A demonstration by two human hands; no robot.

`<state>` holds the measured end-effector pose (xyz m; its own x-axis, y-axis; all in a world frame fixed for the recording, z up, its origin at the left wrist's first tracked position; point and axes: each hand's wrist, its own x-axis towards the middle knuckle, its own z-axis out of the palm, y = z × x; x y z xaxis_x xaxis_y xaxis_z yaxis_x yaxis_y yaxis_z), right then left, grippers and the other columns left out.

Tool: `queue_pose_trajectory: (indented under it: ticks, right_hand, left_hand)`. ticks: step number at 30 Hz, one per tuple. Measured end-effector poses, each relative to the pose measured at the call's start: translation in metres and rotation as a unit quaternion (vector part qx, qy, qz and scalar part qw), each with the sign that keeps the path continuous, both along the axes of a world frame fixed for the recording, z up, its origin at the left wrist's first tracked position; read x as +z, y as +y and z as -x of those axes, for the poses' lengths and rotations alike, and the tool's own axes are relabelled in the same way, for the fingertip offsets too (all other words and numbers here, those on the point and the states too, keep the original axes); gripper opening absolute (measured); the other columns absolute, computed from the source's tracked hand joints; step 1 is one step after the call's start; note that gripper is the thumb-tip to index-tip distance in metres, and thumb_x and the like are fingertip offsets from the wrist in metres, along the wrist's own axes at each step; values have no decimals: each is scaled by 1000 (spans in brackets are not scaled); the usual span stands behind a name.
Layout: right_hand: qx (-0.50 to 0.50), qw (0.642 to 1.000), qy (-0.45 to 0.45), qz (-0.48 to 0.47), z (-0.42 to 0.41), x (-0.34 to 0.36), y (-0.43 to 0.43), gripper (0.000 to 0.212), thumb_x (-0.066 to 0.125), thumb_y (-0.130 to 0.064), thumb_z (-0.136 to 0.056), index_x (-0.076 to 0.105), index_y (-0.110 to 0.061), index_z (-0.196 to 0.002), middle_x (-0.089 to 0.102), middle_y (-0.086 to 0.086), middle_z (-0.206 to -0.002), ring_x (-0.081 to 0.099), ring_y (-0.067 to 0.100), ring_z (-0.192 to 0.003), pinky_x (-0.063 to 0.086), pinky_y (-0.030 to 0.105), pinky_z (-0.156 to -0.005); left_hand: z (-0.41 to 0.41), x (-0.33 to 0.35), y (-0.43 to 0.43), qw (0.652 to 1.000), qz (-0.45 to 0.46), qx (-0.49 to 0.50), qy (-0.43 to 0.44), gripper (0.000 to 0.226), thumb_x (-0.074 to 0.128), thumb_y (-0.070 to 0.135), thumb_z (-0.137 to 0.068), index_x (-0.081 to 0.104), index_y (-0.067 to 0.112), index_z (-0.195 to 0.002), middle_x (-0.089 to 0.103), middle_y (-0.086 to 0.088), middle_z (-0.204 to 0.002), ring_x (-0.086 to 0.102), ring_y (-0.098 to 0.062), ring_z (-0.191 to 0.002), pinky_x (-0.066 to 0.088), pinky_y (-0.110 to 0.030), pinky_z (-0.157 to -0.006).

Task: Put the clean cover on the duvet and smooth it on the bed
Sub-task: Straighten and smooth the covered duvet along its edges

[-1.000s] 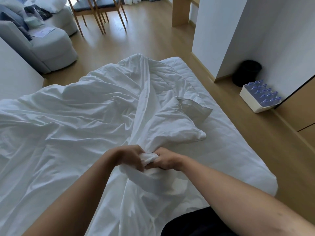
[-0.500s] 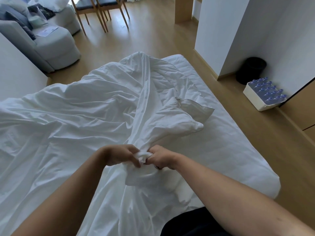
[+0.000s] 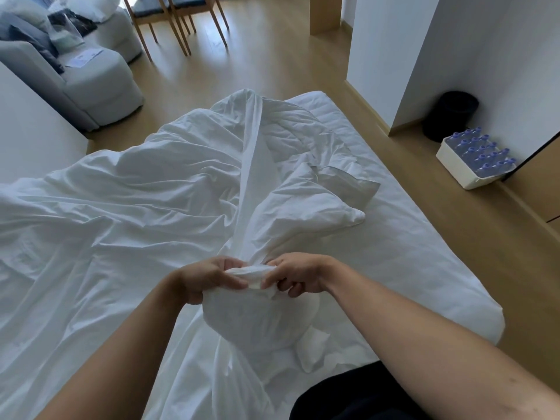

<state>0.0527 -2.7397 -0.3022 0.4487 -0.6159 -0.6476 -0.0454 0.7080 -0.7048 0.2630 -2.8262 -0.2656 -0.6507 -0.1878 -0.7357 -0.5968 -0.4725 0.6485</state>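
White crumpled fabric duvet cover [image 3: 136, 225], spread in loose folds over the left of the white-sheeted bed [image 3: 424, 256]; one corner bunched and raised at the near edge. White quilted duvet [image 3: 300, 134] partly exposed, heaped at the far end.

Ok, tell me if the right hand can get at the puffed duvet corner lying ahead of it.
Probably yes: the duvet corner lies beyond the right hand, nothing between. But that hand grips the bunched cover with the left hand, so it must let go first.
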Motion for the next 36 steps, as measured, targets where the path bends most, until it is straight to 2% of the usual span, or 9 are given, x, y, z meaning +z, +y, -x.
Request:
queue_pose_trajectory:
  ticks: [6, 10, 16, 19, 22, 26, 30, 33, 36]
  right_hand:
    - [-5, 999, -39, -19, 0, -5, 10, 34, 55, 5, -87, 53, -24, -69, 33, -4, -64, 20, 6, -48, 11, 21, -41]
    - [-58, 996, -37, -63, 0, -4, 9, 33, 47, 0, -82, 36, -23, -61, 27, -4, -59, 15, 7, -45, 10, 20, -43]
    - [28, 999, -19, -32, 11, -7, 9, 33, 56, 1, -88, 50, -23, -67, 34, -5, -61, 18, 8, -50, 11, 21, -45]
    - [46, 998, 41, 1, 14, -10, 9, 34, 65, 5, -87, 57, -21, -67, 41, -4, -58, 29, 8, -48, 23, 19, -42]
    - [-20, 999, 49, 13, 15, -16, 9, 44, 61, 6, -89, 47, -22, -59, 33, -4, -57, 25, 9, -48, 22, 20, -43]
    - [-69, 994, 73, 32, 13, -20, 8, 43, 49, 0, -94, 40, -23, -59, 29, -4, -55, 23, 9, -45, 20, 22, -43]
    - [-75, 990, 106, 51, 16, -22, 5, 31, 66, -18, -95, 51, -20, -68, 31, -2, -59, 25, 10, -48, 19, 23, -44]
    - [-38, 990, 117, 75, 20, -17, 5, 26, 66, -21, -95, 60, -21, -70, 35, -5, -61, 23, 10, -53, 18, 25, -47]
    - [-9, 984, 136, 113, 17, -10, 5, 30, 64, -21, -97, 59, -23, -67, 37, -10, -58, 24, 8, -50, 17, 23, -44]
  left_hand:
    - [9, 7, -9, 963, 113, -187, -157, 17, 70, 0, -85, 79, 13, -92, 72, -10, -88, 69, -25, -85, 56, -32, -73]
    - [22, 5, -15, 914, 161, -277, -249, 22, 70, 5, -63, 75, 19, -80, 71, -9, -84, 68, -26, -81, 56, -36, -75]
    - [35, -6, -17, 824, 315, -373, -288, 19, 51, -2, -69, 62, 13, -71, 62, -5, -78, 57, -24, -74, 46, -29, -64]
    - [28, -8, -13, 882, 310, -287, -208, 25, 45, -1, -66, 66, 5, -77, 61, -3, -75, 55, -19, -71, 46, -27, -63]
    - [24, -6, -4, 987, 122, -86, -60, 43, 54, -7, -63, 63, -13, -104, 66, -14, -91, 63, -25, -87, 53, -31, -77]
    - [39, -12, 14, 998, 69, -14, -5, 43, 77, 1, -76, 68, -4, -118, 70, -23, -117, 67, -33, -105, 55, -37, -90]
    - [41, -22, 17, 986, 146, 40, -69, 53, 80, 12, -50, 73, -3, -100, 69, -20, -95, 65, -33, -90, 53, -44, -87]
    - [34, -18, 12, 948, 221, -126, -190, 42, 70, 16, -49, 72, 3, -89, 68, -12, -83, 67, -35, -84, 56, -40, -74]
    - [45, -6, 14, 829, 326, -326, -316, 19, 65, 8, -68, 64, 6, -87, 65, -8, -85, 61, -27, -78, 50, -31, -67]
